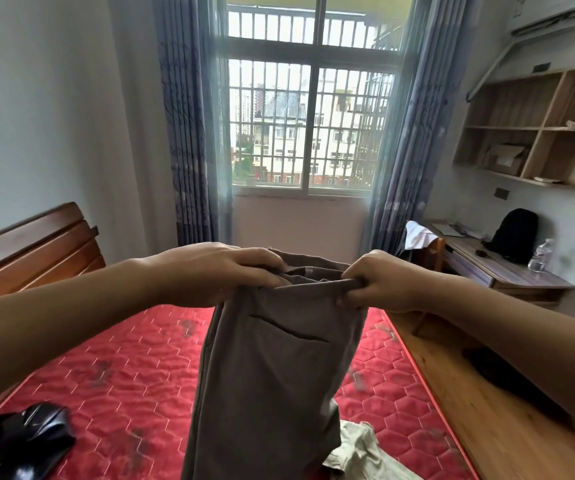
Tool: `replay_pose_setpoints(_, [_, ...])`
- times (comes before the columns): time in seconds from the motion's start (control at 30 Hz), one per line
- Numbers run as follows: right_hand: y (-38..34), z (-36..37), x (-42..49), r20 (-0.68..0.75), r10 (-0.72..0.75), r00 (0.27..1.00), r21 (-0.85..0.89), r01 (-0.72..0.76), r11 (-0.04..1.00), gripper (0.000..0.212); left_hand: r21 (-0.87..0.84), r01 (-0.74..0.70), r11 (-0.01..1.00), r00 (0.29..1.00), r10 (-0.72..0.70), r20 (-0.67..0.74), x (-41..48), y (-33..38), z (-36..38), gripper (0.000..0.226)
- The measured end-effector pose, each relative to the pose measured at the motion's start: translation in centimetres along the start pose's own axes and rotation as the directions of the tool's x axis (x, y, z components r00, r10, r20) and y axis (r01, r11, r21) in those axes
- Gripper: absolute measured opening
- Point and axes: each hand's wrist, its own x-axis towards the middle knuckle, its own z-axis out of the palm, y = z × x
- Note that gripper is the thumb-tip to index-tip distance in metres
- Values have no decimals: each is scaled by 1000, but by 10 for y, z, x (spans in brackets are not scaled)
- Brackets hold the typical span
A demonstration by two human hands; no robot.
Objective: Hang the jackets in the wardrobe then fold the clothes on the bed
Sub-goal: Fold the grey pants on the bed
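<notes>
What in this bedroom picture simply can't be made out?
Head view only:
- brown trousers: the leg ends run off the bottom edge.
- beige garment: partly behind the trousers and cut by the bottom edge; its type is unclear.
- black garment: cut off at the lower left corner.
- dark thing on the wooden bed frame: blurred, partly under the right forearm.
- wardrobe: outside the frame.

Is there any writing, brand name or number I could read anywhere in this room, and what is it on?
Nothing in this view can be read as text.
Water bottle on the desk: the label is too small and blurred to read.
Air conditioner, top right: the sticker is too small to read.
Brown trousers: no tag or print shows.
</notes>
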Motion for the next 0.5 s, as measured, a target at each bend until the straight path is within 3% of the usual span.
replay_pose_setpoints(0.1, [-2, -2, 1, -37, -55, 998, -17, 55, 998, 19, -5, 121, 993, 988, -120, 99, 2, -1, -8, 58])
replay_pose_setpoints(0.2, [0, -1, 2, -89, -106, 990, -38, 103, 994, 21, -164, 300, 940, 943, -265, 202, 2, -7, -9, 41])
replay_pose_setpoints(0.3, [3, 2, 0, -126, -154, 980, -55, 148, 988, 24, -192, 355, 915, 911, -293, 289, -1, -13, -5, 23])
replay_pose_setpoints(0.4, [9, 8, -3, -137, -202, 970, -63, 195, 979, 24, -244, 365, 898, 911, -290, 293, -4, -15, 0, 14])
replay_pose_setpoints(0.5, [12, 7, -7, -103, -222, 970, -142, 207, 968, 19, -308, 348, 886, 934, -297, 201, -5, -19, 2, 4])
